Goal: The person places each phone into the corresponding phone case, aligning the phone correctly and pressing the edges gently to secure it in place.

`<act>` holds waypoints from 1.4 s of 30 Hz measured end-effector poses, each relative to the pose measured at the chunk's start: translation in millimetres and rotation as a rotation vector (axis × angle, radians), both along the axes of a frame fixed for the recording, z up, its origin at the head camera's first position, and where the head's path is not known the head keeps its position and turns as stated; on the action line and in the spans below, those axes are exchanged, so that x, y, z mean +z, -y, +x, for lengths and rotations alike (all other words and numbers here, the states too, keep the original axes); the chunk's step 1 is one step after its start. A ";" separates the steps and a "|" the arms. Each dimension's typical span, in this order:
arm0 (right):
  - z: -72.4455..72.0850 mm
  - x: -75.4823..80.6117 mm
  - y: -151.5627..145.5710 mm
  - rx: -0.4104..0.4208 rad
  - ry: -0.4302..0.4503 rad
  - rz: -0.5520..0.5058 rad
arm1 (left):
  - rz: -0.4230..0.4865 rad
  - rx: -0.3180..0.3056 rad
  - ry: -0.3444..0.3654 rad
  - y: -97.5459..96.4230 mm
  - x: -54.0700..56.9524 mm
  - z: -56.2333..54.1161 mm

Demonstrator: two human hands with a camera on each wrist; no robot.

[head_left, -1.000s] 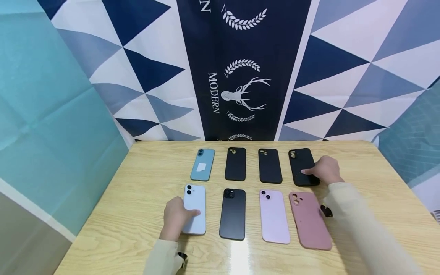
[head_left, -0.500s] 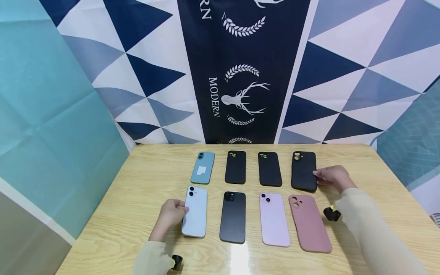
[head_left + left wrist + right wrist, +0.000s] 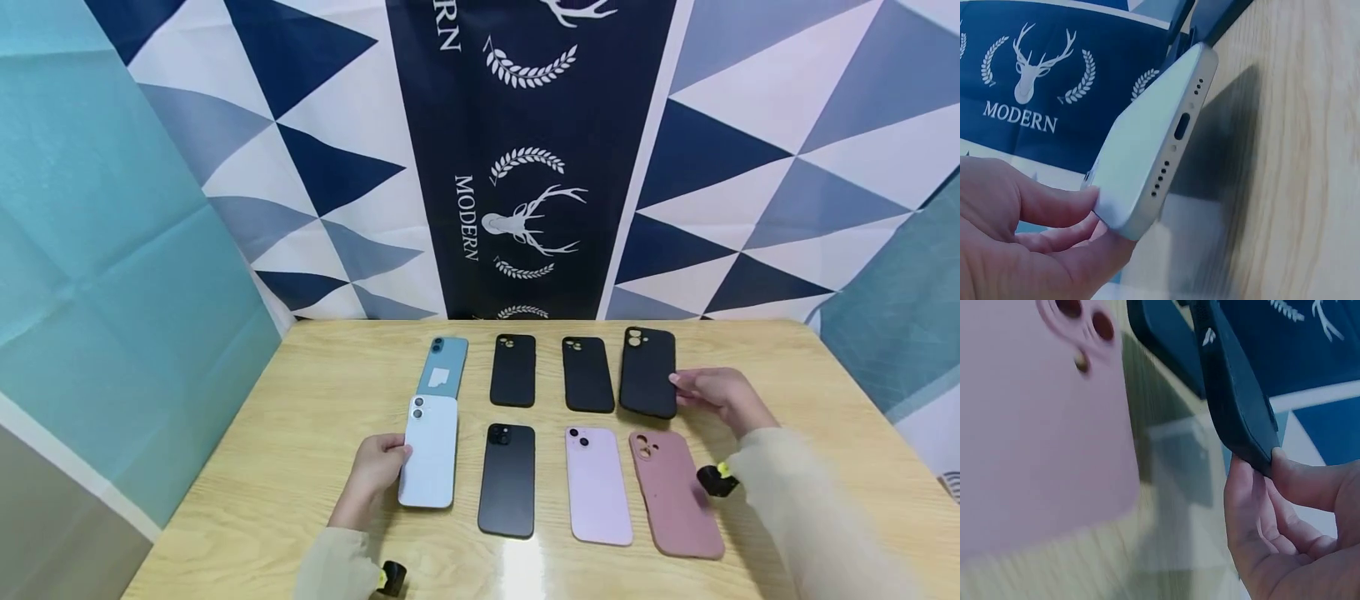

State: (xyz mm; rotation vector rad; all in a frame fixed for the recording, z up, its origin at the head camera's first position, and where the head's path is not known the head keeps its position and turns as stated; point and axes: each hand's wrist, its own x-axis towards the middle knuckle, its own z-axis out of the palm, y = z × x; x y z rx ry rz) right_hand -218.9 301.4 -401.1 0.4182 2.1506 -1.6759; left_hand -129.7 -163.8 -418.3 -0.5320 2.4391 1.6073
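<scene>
My left hand pinches the left edge of a white phone, thumb on its back and fingers beneath. In the left wrist view the white phone is tilted up off the table, its charging-port end toward the camera. At the far right my right hand pinches the right edge of a black phone case with camera cutouts. The right wrist view has this black case raised above the wood, held between thumb and fingers.
A blue phone lies behind the white one. Two more black cases, the nearer-left one and its neighbour, lie in the back row. In front are a dark grey phone, a pink phone and a rose-pink case.
My left hand has shifted its grip to the white phone's edge and lifted it. My right hand now grips the black case by its right edge, raised and moved slightly left.
</scene>
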 end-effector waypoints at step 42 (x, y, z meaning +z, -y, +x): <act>67.1 20.3 115.2 0.128 -0.162 -0.079 | 0.273 -0.038 -0.121 -53.5 25.0 5.1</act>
